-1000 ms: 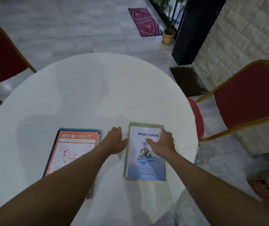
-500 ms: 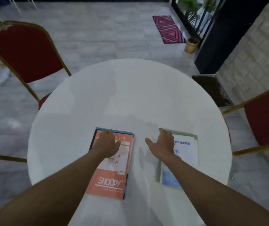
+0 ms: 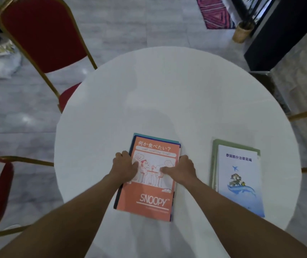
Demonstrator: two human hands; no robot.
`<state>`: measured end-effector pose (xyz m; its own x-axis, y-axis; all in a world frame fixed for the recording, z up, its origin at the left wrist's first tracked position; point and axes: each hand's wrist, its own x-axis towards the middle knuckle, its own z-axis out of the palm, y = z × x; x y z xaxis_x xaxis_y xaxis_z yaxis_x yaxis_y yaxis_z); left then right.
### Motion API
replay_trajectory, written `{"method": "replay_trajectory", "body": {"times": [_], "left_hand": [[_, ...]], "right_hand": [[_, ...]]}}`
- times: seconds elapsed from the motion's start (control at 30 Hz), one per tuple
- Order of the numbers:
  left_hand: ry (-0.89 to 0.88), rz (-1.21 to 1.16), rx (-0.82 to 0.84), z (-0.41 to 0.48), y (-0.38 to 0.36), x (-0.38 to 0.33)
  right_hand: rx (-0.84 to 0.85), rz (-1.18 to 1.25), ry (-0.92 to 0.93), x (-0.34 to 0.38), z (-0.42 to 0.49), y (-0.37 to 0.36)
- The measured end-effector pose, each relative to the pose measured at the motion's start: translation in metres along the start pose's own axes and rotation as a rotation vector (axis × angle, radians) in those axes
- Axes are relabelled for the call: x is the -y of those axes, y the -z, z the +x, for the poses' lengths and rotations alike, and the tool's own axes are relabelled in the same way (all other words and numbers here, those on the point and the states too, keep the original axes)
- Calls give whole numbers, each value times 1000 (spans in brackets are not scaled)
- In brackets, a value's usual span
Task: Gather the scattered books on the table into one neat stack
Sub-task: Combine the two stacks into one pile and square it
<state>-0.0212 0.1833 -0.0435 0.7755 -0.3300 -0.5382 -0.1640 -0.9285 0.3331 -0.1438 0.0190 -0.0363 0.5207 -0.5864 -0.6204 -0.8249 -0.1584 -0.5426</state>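
On the white tabletop (image 3: 167,101), the orange book (image 3: 149,194) is clamped at its side edges by the left hand (image 3: 124,167) and right hand (image 3: 181,170), thumbs laid across the cover, forearms outstretched.

On the table (image 3: 167,94), one book pile (image 3: 147,194) lies left of another (image 3: 240,175) (well apart)

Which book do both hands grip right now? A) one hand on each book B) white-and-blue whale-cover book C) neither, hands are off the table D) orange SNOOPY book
D: the left hand and right hand clasp opposite side edges of the orange SNOOPY book, thumbs on its cover, while the white-and-blue whale-cover book lies untouched to its right on the white round table.
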Motion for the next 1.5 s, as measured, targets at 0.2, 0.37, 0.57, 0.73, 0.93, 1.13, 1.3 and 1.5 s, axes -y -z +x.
{"method": "replay_trajectory", "body": {"times": [0.2, 0.37, 0.57, 0.73, 0.93, 1.13, 1.3, 1.5], "left_hand": [[151, -478, 165, 7, 7, 0], [98, -625, 157, 8, 11, -1], [-26, -574, -15, 22, 21, -30], [-183, -396, -173, 57, 30, -80], [-243, -337, -224, 112, 38, -138], [-317, -346, -185, 160, 38, -175], [-345, -349, -212, 180, 33, -192], [-351, -281, -184, 191, 20, -186]], "right_hand": [[42, 181, -178, 7, 6, -6], [-21, 273, -197, 16, 4, -7], [-44, 381, -59, 29, 13, 15], [-161, 410, 66, 47, 43, 59], [-255, 345, 130, 70, 99, 110], [-355, 384, 91, 76, 152, 134], [-437, 330, 78, 69, 178, 133], [-411, 148, 108, 60, 191, 118]]}}
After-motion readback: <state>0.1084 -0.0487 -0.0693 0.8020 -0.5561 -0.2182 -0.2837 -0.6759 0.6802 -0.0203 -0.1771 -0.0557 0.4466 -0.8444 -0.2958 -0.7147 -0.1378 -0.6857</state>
